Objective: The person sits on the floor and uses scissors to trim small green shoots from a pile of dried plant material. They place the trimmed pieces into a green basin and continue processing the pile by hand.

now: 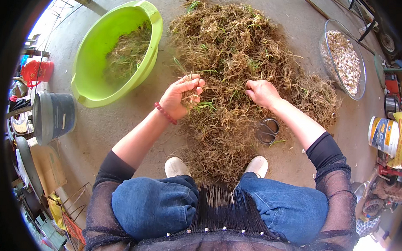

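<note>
My left hand [185,93], with a red bead bracelet at the wrist, is closed on a small bunch of dry, rooty plants with green blades [188,96]. To its right, my right hand [262,93] is over the heap, its thumb and forefinger pinched together; whether something small is between them cannot be told. Beneath both hands spreads a large heap of dried roots and stalks [223,53] with some green shoots. Black-handled scissors [268,131] lie at the heap's lower right, blades hidden or blurred. A clear bowl [364,76] of pale cloves or small bulbs [344,60] stands at the upper right.
A lime-green plastic basin [90,65] holding more plants stands at upper left. Left of it are a dark bucket [55,117] and a red container [38,70]. A white labelled bucket [383,136] and a yellow sack [401,142] stand at right. My shoes flank the heap's near end.
</note>
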`<state>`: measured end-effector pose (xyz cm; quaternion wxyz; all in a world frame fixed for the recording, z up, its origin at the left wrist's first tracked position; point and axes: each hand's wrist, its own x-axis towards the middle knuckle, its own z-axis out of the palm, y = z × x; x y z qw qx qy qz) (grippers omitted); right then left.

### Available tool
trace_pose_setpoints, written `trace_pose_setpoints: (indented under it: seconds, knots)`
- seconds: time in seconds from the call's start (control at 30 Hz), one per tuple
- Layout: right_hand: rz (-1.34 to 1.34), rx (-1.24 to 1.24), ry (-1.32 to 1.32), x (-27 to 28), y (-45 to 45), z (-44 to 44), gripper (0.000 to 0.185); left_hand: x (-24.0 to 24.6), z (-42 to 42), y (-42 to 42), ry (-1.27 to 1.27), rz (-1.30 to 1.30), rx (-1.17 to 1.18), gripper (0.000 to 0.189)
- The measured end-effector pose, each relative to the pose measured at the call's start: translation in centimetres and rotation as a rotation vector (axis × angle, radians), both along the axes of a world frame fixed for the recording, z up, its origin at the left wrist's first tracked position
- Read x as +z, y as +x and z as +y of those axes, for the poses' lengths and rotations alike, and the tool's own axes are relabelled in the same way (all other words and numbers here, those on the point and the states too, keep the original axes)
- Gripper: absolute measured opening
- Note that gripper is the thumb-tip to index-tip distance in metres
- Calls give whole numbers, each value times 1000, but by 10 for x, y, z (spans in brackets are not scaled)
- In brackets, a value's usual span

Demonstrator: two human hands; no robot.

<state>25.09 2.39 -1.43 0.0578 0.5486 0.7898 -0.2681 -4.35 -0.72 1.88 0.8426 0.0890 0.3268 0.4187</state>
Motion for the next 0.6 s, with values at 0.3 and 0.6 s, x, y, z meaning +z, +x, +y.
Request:
trace_pose_setpoints:
  seconds: [0.3, 0.6]
  knots:
    - [706, -333, -516, 65, 10, -2, 15, -4, -8, 0, -119, 205, -73, 11]
    - [835, -299, -548, 75, -18, -41, 15, 9, -20, 39, -65, 255, -232, 19]
